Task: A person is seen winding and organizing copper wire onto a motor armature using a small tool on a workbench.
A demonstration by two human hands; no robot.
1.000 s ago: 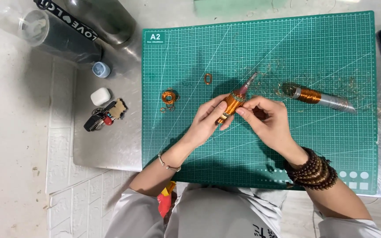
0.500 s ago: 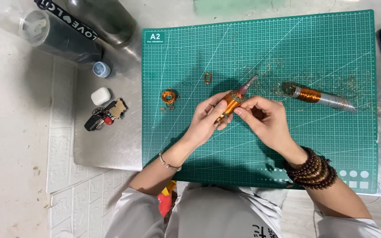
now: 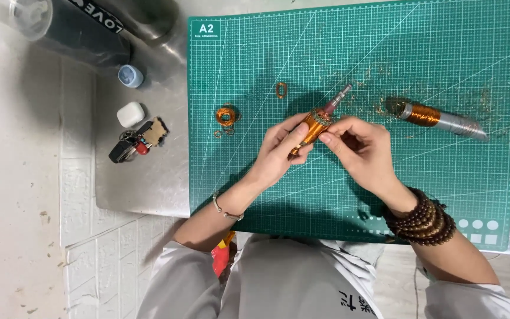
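Observation:
Over a green cutting mat (image 3: pixel 444 53), my left hand (image 3: pixel 278 150) grips a motor rotor (image 3: pixel 317 121) wound with copper wire, its metal shaft pointing up and to the right. My right hand (image 3: pixel 361 150) pinches the rotor's upper end with thumb and forefinger. The two hands meet around it near the mat's middle.
A second copper-wound rotor (image 3: pixel 438 118) lies on the mat to the right amid wire scraps. A small copper coil (image 3: pixel 226 115) and a copper loop (image 3: pixel 281 90) lie to the left. Off the mat are keys (image 3: pixel 137 142), a white case (image 3: pixel 130 114), a blue cap (image 3: pixel 130 75) and dark bottles (image 3: pixel 84 29).
Both hands stay on the rotor with only small shifts of the fingers. Nothing else has moved.

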